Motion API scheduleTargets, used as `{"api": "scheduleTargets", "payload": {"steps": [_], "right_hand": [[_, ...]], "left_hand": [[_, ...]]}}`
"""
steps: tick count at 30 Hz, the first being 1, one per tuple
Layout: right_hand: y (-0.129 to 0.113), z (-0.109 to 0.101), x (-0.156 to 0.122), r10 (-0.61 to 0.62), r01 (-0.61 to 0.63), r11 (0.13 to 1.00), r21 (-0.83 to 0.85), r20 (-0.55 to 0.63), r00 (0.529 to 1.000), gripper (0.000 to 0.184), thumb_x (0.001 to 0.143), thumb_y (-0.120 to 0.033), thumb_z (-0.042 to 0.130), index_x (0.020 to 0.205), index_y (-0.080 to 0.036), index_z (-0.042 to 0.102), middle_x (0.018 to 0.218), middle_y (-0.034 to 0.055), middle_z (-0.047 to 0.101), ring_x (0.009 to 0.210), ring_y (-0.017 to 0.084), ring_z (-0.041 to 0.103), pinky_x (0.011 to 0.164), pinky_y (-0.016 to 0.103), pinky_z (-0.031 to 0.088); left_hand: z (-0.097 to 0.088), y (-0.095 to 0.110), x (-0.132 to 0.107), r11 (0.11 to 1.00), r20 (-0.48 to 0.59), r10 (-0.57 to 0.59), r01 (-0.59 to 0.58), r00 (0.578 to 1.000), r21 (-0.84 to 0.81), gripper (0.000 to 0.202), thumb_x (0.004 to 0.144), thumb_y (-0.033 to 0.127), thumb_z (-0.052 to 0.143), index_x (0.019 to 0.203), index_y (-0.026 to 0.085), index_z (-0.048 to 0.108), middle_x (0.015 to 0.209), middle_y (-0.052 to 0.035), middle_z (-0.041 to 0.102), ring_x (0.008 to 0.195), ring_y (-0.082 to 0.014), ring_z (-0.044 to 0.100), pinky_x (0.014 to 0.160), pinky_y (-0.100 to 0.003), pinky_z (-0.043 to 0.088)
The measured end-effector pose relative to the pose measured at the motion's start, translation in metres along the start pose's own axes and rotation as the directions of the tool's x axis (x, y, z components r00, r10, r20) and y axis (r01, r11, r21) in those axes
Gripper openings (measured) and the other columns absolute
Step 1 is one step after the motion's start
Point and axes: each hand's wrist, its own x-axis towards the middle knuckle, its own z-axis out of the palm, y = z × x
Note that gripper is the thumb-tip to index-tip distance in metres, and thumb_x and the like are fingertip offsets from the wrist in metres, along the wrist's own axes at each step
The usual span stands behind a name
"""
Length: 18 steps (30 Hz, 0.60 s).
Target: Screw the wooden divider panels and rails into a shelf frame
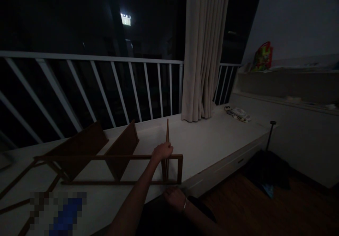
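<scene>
A dark wooden rack [106,157] with several slanted shelf boards lies on its side on a long white window bench [217,137]. My left hand [162,151] is closed on the rack's top rail, next to an upright thin board [167,137]. Down at the bench's front edge, my right hand [174,197] with a bracelet on its wrist rests near the rack's lower corner; its fingers are curled, and the dim light hides what they hold, if anything.
A white railing [106,84] runs behind the bench before a dark window. A beige curtain [205,49] hangs at the middle. Small items [238,114] lie on the bench's far end. A colourful bag [262,56] sits on a ledge. A dark bag [267,169] is on the wooden floor.
</scene>
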Motion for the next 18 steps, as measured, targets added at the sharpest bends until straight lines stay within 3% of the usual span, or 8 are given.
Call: {"api": "scheduleTargets", "payload": {"steps": [18], "right_hand": [[0.0005, 0.0068, 0.0007, -0.026, 0.024, 0.999, 0.036, 0.048, 0.999, 0.031, 0.064, -0.021, 0.049, 0.094, -0.013, 0.045, 0.085, 0.0102, 0.058, 0.077, 0.021, 0.054, 0.064, 0.032, 0.042]], "left_hand": [[-0.0009, 0.0001, -0.0007, 1.000, -0.004, -0.013, 0.013, 1.000, -0.023, 0.034, 0.076, 0.040, 0.029, 0.090, 0.024, 0.056, 0.098, -0.0055, 0.060, 0.085, -0.0207, 0.055, 0.068, -0.030, 0.041]]}}
